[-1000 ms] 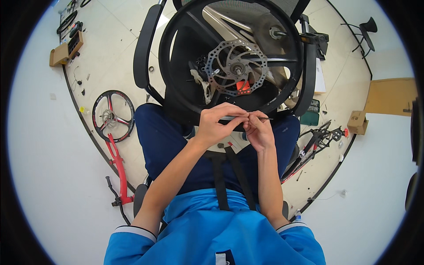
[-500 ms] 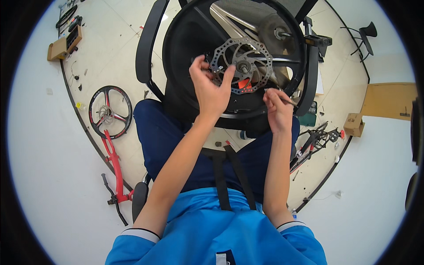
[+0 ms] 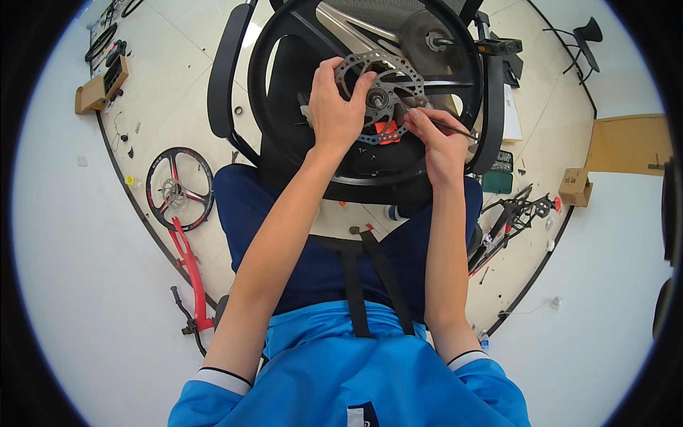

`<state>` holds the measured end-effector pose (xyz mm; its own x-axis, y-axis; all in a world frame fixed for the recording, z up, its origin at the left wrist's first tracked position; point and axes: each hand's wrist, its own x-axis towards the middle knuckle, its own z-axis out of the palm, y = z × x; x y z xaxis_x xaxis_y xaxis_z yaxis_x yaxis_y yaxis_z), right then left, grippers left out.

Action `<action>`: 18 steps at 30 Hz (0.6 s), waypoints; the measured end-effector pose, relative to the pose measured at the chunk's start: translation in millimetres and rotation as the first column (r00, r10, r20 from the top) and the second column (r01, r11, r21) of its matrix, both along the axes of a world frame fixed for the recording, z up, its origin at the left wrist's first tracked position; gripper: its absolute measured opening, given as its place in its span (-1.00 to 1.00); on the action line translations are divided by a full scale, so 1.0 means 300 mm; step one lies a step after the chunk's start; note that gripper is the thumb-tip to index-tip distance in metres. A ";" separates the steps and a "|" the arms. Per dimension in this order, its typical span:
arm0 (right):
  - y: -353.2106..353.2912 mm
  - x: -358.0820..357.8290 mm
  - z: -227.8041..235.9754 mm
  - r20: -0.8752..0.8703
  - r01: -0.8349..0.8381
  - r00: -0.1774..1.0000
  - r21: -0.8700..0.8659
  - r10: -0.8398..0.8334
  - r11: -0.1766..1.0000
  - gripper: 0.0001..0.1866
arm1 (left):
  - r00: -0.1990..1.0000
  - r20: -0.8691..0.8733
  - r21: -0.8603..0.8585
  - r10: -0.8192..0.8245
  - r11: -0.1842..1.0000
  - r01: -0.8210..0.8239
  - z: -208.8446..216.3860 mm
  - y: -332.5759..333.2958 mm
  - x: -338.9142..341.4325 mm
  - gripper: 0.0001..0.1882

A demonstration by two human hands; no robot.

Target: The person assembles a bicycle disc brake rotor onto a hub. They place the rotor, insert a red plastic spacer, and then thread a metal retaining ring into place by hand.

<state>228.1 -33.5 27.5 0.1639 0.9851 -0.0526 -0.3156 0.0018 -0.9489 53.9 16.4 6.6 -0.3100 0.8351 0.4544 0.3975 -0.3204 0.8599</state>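
A: Starting at the left, what is the left hand (image 3: 340, 107) doing?

B: It's at the upper-left rim of the disc rotor (image 3: 388, 91), thumb and fingers spread wide apart. The thumb lies over the rotor's face. I can't tell how firmly it touches, and I see nothing pinched there.

A: And the rotor itself?

B: It lies between the two hands, face up over the middle of the black wheel (image 3: 257, 82), with the left hand overlapping it more.

A: Then the right hand (image 3: 435, 135)?

B: Just beside the rotor's right edge, fingers pinched closed on a thin dark tool (image 3: 455, 129). The tool's long axis slants from upper left to lower right, so its line points back toward the rotor. The fingers hide its near end; whether that meets the metal, I can't tell.
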 end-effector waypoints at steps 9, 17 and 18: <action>0.031 0.016 -0.015 0.088 0.000 0.996 0.045 -0.004 0.999 -0.85 | 0.992 0.119 -0.032 -0.031 0.999 0.035 0.006 -0.009 0.017 -0.51; 0.029 0.010 -0.019 0.062 0.007 0.998 0.029 -0.008 1.000 -0.85 | 0.998 0.050 0.012 -0.041 0.999 0.040 -0.001 0.016 0.008 -0.53; 0.028 0.009 -0.020 0.051 0.009 0.999 0.030 -0.010 1.000 -0.85 | 0.999 0.032 0.012 -0.040 0.999 0.040 0.002 0.018 0.005 -0.53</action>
